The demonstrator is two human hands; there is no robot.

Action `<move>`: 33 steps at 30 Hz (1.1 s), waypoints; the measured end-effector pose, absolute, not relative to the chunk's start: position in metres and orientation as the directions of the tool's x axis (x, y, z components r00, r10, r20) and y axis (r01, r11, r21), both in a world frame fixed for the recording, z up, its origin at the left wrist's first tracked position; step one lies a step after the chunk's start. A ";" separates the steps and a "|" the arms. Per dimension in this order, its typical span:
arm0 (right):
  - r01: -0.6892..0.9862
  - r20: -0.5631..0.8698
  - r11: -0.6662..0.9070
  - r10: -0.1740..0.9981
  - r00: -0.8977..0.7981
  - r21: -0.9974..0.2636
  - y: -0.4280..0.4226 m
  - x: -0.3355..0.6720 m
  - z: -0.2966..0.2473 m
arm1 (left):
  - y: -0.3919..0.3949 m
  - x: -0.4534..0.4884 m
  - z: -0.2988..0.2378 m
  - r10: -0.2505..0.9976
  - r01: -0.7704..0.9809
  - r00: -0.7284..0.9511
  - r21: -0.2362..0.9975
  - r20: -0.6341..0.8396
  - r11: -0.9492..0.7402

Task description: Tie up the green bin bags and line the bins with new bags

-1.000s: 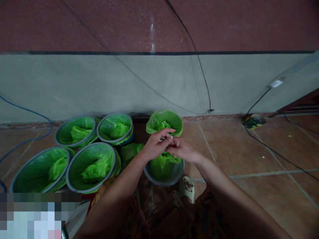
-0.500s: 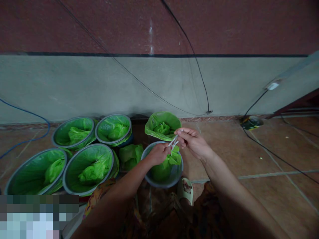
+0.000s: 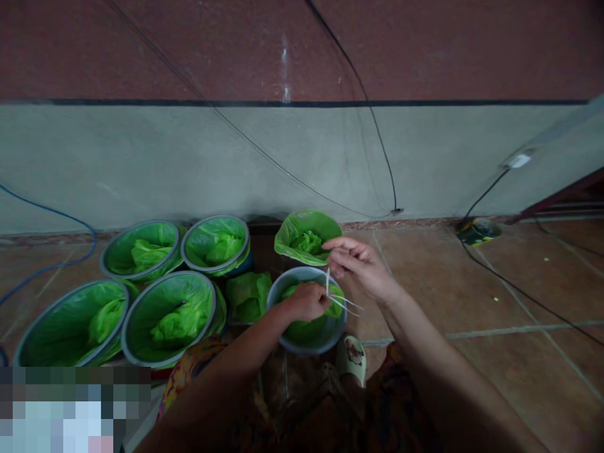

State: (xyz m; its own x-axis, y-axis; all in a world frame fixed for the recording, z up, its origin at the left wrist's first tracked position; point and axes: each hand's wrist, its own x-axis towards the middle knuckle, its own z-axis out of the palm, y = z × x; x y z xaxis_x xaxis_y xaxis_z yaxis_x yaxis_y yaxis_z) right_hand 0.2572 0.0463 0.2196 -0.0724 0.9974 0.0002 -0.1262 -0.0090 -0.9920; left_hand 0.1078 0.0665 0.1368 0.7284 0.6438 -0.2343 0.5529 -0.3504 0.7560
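Observation:
A grey bucket (image 3: pixel 283 340) lined with a green plastic bag (image 3: pixel 302 327) stands on the floor in front of me. My left hand (image 3: pixel 304 302) is closed over the bag's gathered top inside the bucket. My right hand (image 3: pixel 361 267) hovers just above and to the right, fingers pinched on thin white strings (image 3: pixel 340 299) that run down to my left hand.
Several more grey buckets (image 3: pixel 170 311) with green liners stand to the left along the wall. A loose green bag (image 3: pixel 306 236) sits behind the near bucket. Black cables (image 3: pixel 514 289) cross the tiled floor on the right. A slipper (image 3: pixel 353 358) shows below.
My left hand dropped from beside the right hand down into the bucket. The right hand stayed up, and the white strings are now stretched between the two.

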 end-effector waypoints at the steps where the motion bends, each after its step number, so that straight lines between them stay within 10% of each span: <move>1: -0.101 -0.028 -0.030 0.999 -0.015 -0.994 0.049 0.260 0.216 | 0.068 0.107 0.136 0.634 0.548 0.740 0.746 -0.224 -0.377; 8: 0.309 -0.370 -0.401 0.916 0.155 -0.862 0.052 0.269 0.177 | 0.095 0.095 0.126 0.746 0.558 0.598 0.820 -0.293 -0.125; 22: 0.764 -0.270 -0.059 0.951 -0.153 -0.642 0.046 0.259 0.158 | 0.101 0.084 0.130 0.744 0.469 0.601 0.883 -0.292 -0.032; 33: 0.694 -0.163 -0.041 0.980 -0.111 -0.719 0.054 0.258 0.148 | 0.097 0.079 0.142 0.677 0.557 0.726 0.474 0.120 -0.682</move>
